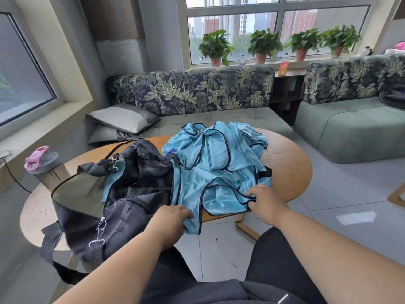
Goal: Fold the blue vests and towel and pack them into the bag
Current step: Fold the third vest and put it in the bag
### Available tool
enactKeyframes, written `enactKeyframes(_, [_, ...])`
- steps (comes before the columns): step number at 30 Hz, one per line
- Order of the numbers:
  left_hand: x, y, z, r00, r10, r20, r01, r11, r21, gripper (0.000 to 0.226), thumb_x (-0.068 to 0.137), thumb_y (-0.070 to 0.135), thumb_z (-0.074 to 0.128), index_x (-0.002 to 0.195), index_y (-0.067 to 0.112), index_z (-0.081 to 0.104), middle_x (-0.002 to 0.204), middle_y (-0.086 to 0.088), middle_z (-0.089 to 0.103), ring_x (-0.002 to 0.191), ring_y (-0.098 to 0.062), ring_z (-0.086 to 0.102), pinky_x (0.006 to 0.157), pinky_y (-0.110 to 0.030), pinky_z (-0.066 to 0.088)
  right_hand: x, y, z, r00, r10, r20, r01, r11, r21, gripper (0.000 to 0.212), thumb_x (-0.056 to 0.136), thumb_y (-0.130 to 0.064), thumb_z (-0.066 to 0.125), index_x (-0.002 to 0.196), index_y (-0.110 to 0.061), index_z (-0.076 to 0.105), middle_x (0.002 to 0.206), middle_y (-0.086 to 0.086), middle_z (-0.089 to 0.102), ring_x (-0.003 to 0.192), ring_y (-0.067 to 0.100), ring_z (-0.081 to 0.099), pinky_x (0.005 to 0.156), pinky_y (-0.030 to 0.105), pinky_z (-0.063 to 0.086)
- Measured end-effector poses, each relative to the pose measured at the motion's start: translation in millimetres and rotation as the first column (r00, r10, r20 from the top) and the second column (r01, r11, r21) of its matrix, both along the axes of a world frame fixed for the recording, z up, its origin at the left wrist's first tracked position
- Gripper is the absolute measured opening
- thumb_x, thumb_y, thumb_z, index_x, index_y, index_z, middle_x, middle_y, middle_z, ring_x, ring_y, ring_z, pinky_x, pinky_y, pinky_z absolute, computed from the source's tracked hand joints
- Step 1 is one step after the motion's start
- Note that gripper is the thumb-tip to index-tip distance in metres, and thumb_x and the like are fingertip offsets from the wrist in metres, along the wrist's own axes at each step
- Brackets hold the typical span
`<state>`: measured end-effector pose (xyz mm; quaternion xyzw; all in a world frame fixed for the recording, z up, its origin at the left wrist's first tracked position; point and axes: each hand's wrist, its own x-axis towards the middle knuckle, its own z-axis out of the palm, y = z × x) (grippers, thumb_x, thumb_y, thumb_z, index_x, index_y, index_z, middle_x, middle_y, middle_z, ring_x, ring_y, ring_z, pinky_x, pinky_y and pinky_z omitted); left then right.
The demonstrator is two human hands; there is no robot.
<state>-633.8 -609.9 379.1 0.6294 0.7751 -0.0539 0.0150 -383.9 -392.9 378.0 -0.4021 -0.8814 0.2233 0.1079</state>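
A heap of light blue vests (pixel 219 154) with dark trim lies on the round wooden table (pixel 287 163). The nearest vest (pixel 197 185) is spread toward the front edge and hangs over it. My left hand (pixel 171 218) grips its lower left strap at the table edge. My right hand (pixel 265 198) pinches its right strap. A black mesh bag (pixel 131 194) sits open on the table's left side, and a blue cloth (pixel 111 183) peeks from under its flap. I cannot tell which piece is the towel.
A bottle with a pink lid (pixel 41 163) stands at the table's left edge. Green sofas (pixel 219 119) with leaf-print backs sit behind the table, with grey cushions (pixel 122 119) at the left. Potted plants (pixel 215 48) line the windowsill. My dark-clothed legs (pixel 274 260) are below the table edge.
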Motion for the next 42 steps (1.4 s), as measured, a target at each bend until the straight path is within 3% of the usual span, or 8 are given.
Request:
enactKeyframes(6, [3,1,14,0.926,0.189,0.327,-0.231,0.968,0.094,0.022,0.1,0.027,0.055,0.113,0.033,0.072,0.106,0.009,0.074,0.101,-0.016,0.067,0.089,-0.03,0.051,-1,-7,38,0.943,-0.126,-0.307,0.092,0.988,-0.122,0.013,0.089,-0.018,0.068,0.08,-0.027,0.071,0.072,-0.005,0.067,0.062,0.008,0.059,0.053,0.022,0.042])
enactKeyframes(10, [9,2,38,0.604,0.208,0.77,-0.517,0.837,0.179,0.015,0.104,0.021,0.057,0.1,0.028,0.069,0.084,-0.001,0.074,0.069,-0.011,0.061,0.059,-0.02,0.046,-6,-12,68,0.885,-0.164,-0.436,0.089,0.978,-0.188,0.011,0.091,-0.02,0.074,0.092,-0.031,0.077,0.077,-0.01,0.074,0.066,0.007,0.066,0.062,0.026,0.056])
enactKeyframes(15, [9,5,72,0.34,0.029,0.94,-0.677,0.702,0.223,0.023,0.11,0.025,0.05,0.102,0.022,0.071,0.099,-0.003,0.078,0.09,-0.02,0.07,0.082,-0.035,0.055,-13,-20,100,0.84,-0.134,-0.525,0.029,0.979,-0.203,0.008,0.093,-0.022,0.074,0.092,-0.028,0.078,0.08,-0.006,0.072,0.063,0.0,0.059,0.061,0.017,0.046])
enactKeyframes(21, [12,12,103,0.099,-0.177,0.979,-0.764,0.617,0.189,0.028,0.112,0.023,0.045,0.111,0.011,0.071,0.111,-0.014,0.078,0.098,-0.025,0.075,0.087,-0.039,0.06,-23,-30,130,0.802,-0.096,-0.59,-0.11,0.946,-0.304,0.016,0.097,-0.04,0.07,0.103,-0.028,0.078,0.098,0.003,0.078,0.097,0.026,0.073,0.095,0.049,0.057])
enactKeyframes(29, [26,16,154,0.186,-0.272,0.944,-0.682,0.656,0.324,0.035,0.112,0.044,0.043,0.109,0.022,0.071,0.112,-0.007,0.078,0.11,-0.03,0.074,0.102,-0.057,0.055,-34,-46,171,0.835,0.021,-0.549,-0.175,0.957,-0.23,0.018,0.101,-0.04,0.065,0.114,-0.029,0.071,0.112,-0.02,0.073,0.105,-0.007,0.064,0.094,0.011,0.045])
enactKeyframes(34, [44,9,180,0.316,-0.322,0.892,-0.576,0.682,0.45,0.046,0.095,0.07,0.059,0.112,0.028,0.065,0.11,-0.004,0.077,0.104,-0.027,0.074,0.095,-0.055,0.059,-34,-57,190,0.824,0.119,-0.553,-0.277,0.937,-0.211,0.022,0.103,-0.052,0.058,0.111,-0.042,0.075,0.097,0.016,0.076,0.083,0.032,0.067,0.079,0.035,0.05])
enactKeyframes(38, [55,6,192,0.225,-0.352,0.908,-0.52,0.745,0.418,0.041,0.089,0.026,0.085,0.122,0.02,0.062,0.113,-0.007,0.078,0.107,-0.03,0.074,0.097,-0.051,0.059,-35,-68,202,0.77,0.149,-0.62,-0.359,0.905,-0.228,0.031,0.099,-0.062,0.058,0.117,-0.044,0.075,0.119,0.034,0.066,0.11,0.056,0.062,0.097,0.069,0.051])
enactKeyframes(42, [60,2,202,0.195,-0.385,0.902,-0.479,0.766,0.43,0.048,0.091,-0.008,0.07,0.126,0.022,0.057,0.116,-0.022,0.072,0.097,-0.031,0.071,0.095,-0.06,0.056,-36,-73,211,0.734,0.128,-0.667,-0.361,0.906,-0.223,0.029,0.098,-0.058,0.062,0.113,-0.038,0.077,0.107,0.033,0.07,0.09,0.037,0.068,0.088,0.049,0.054])
